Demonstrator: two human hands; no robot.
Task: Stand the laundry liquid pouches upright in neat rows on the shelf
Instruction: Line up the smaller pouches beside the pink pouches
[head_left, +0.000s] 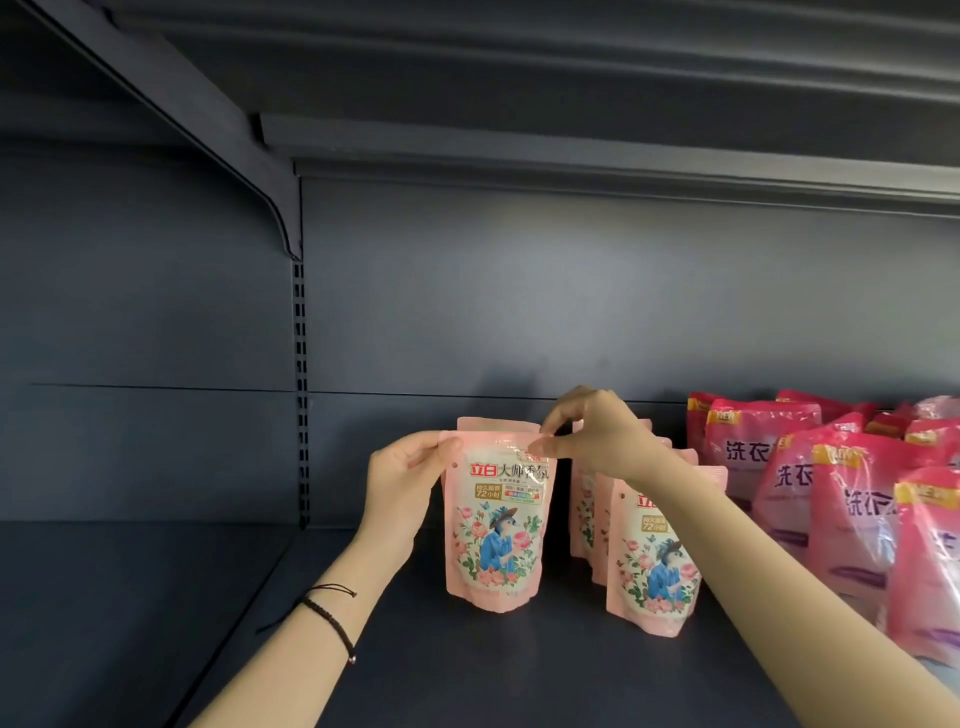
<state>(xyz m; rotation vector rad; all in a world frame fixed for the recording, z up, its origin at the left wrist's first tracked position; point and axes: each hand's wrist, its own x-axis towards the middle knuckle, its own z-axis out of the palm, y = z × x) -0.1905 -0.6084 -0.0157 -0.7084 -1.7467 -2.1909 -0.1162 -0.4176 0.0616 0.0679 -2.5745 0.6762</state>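
A pale pink pouch (496, 525) is held upright with its base on the shelf (467, 670), near the middle of the scene. Its top left corner is pinched by the left hand (402, 483) and its top right corner by the thumb and finger of the right hand (597, 436), so both grips are clamped on the pouch. A second pouch (498, 425) is stood just behind it, farther in. To the right, a row of pouches (649, 566) is already stood one behind another. Darker pink bags (852, 519) are packed at the far right. The task is judged partly done: one row is formed and a second is begun. How many pouches remain cannot be told.
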